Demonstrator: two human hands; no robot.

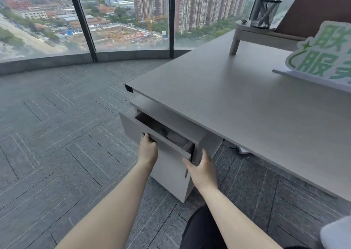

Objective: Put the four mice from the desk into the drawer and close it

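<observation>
1. Though the drawer [152,134] under the tabletop [247,106] stands partly open, its contents are blurred: pale rounded shapes, perhaps mice [176,137].
2. Left hand [148,149] fingers curl over the drawer front, tips hidden.
3. Right hand [201,168] fingers grip its right corner.

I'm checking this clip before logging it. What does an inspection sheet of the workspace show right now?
Surface: grey desk, no mouse visible on it.
Job's things: drawer partly open, with blurred pale and dark shapes inside; count cannot be told.
Clutter: green-lettered sign, small riser shelf carrying a mesh pen cup.
Hands: left hand on the drawer front's top edge; right hand at its right corner.
Cables: nothing seen.
Surroundings: grey carpet, window over a city.
</observation>
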